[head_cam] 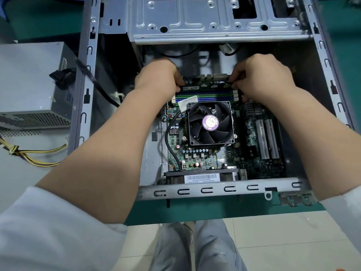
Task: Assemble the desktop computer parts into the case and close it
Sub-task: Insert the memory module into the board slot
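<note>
An open grey computer case (214,189) lies on a green table with a green motherboard (224,159) inside. A black CPU fan (211,124) sits in the board's middle. Just beyond it run blue and green memory slots (214,95). A long memory stick (207,87) lies across above the far slots. My left hand (158,75) pinches its left end and my right hand (261,75) pinches its right end. The stick's underside and the slot beneath it are hidden.
A grey power supply (31,85) with yellow and black wires (35,155) rests left of the case. A metal drive cage (214,18) spans the case's far end. White expansion slots (267,141) stand right of the fan. A loose white connector (226,48) hangs under the cage.
</note>
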Available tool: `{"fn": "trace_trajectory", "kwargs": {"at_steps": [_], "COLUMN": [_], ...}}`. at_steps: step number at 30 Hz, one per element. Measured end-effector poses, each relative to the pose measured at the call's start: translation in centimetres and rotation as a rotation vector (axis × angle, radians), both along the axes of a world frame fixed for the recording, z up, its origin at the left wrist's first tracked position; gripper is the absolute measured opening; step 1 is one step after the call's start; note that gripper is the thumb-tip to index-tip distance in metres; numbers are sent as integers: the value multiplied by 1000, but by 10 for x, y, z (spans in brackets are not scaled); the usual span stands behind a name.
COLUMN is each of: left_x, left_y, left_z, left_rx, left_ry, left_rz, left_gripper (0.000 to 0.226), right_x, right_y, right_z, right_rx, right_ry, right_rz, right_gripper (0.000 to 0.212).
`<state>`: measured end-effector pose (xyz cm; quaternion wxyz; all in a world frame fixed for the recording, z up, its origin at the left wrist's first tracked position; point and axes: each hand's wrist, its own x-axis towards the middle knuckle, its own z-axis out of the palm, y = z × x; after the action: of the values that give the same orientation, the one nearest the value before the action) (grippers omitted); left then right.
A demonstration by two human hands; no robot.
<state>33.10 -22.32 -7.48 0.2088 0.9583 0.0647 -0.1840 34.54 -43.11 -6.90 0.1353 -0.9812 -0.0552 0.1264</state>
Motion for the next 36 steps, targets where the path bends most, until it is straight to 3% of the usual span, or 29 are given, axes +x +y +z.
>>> {"fn": "trace_trajectory", "kwargs": {"at_steps": [7, 11, 25, 29, 36], "left_x": [5, 3, 4, -2, 6], "left_y": [0, 1, 0, 1, 1], "left_z": [7, 6, 2, -3, -2], "left_rx": [-68, -55, -63, -70, -48], "left_ry": [101, 37, 75, -15, 61], "left_rz": [92, 67, 31, 27, 33], "left_gripper": [28, 27, 27, 22, 29], "right_x": [2, 1, 2, 1, 1], "right_y": [-1, 0, -2, -1, -2], "right_z": [0, 0, -6, -7, -8], "right_rx": [6, -10, -57, -61, -58], "right_ry": [17, -5, -63, -78, -65], "right_rz": [-6, 9, 58, 76, 78], "right_gripper": [10, 11, 17, 17, 16]}}
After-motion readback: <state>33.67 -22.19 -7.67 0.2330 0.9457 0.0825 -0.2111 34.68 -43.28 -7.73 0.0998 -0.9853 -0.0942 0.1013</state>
